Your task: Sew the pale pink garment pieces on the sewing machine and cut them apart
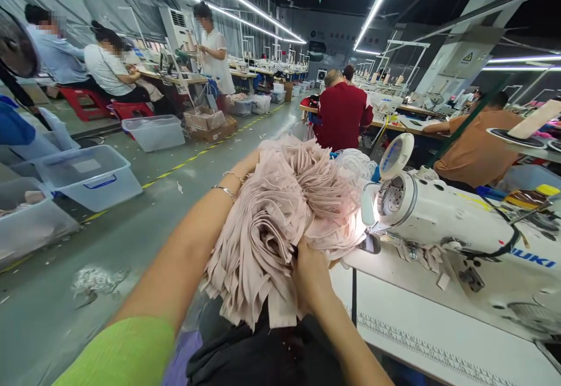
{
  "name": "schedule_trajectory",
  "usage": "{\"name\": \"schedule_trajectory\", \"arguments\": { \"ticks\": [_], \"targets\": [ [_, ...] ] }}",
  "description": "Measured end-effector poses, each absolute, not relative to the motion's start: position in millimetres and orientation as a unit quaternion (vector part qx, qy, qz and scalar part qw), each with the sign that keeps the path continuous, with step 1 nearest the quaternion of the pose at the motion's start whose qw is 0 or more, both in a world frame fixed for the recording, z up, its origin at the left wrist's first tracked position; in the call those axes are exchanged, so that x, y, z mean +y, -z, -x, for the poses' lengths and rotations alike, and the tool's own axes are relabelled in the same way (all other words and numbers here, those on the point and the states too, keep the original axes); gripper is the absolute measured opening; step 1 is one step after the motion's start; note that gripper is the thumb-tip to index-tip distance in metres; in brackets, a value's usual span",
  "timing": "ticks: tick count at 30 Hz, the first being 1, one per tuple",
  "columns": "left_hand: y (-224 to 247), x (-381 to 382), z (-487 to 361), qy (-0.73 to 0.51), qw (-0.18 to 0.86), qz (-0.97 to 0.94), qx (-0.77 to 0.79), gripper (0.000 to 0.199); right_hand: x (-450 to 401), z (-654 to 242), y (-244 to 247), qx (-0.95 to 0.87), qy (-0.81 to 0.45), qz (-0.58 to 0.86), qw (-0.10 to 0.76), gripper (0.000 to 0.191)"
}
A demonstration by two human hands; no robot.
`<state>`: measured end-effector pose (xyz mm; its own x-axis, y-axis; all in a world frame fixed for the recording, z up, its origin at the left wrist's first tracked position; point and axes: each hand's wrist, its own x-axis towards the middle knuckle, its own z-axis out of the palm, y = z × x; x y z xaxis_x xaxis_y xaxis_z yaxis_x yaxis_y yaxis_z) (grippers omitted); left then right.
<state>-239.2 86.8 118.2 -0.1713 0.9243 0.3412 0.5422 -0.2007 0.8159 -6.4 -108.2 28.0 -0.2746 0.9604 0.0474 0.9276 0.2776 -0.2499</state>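
A large bundle of pale pink fabric pieces [272, 222], layered and folded over, lies in front of me at the left end of the sewing table. My left arm reaches round its far left side. Of my left hand [251, 164] only the back near the wrist shows; the fingers are hidden behind the cloth. My right hand [310, 269] is closed on the bundle's lower right side, its fingertips partly buried in the folds. Just right of the bundle stands a white sewing machine [442, 211] with its lamp lit, close to the cloth.
White cord [355, 164] lies behind the bundle. Fabric scraps [423, 254] sit under the machine arm. A printed ruler [407, 339] runs along the table's front. Clear plastic bins [90, 178] stand on the floor at left. A person in red [339, 114] sits ahead; others work around.
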Motion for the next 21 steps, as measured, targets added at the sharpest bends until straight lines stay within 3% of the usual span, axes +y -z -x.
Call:
{"name": "schedule_trajectory", "arguments": {
  "ticks": [6, 10, 15, 18, 21],
  "targets": [
    [-121, 30, 251, -0.526, 0.049, -0.586, 0.614, 0.033, -84, 25, -33, -0.814, -0.124, 0.553, 0.129, 0.049],
    [-73, -59, 246, -0.530, -0.044, -0.624, 0.572, 0.019, -65, 40, -29, -0.840, -0.160, 0.488, 0.172, 0.056],
    [6, -134, 238, -0.467, -0.125, -0.696, 0.531, 0.026, -81, 31, -12, -0.832, -0.132, 0.422, 0.334, 0.048],
    [38, -153, 235, -0.400, -0.112, -0.738, 0.532, 0.027, -96, 10, 2, -0.866, -0.087, 0.388, 0.304, 0.044],
    [56, -164, 235, -0.297, -0.087, -0.795, 0.522, 0.037, -105, -7, 15, -0.894, -0.047, 0.366, 0.253, 0.055]
  ]
}}
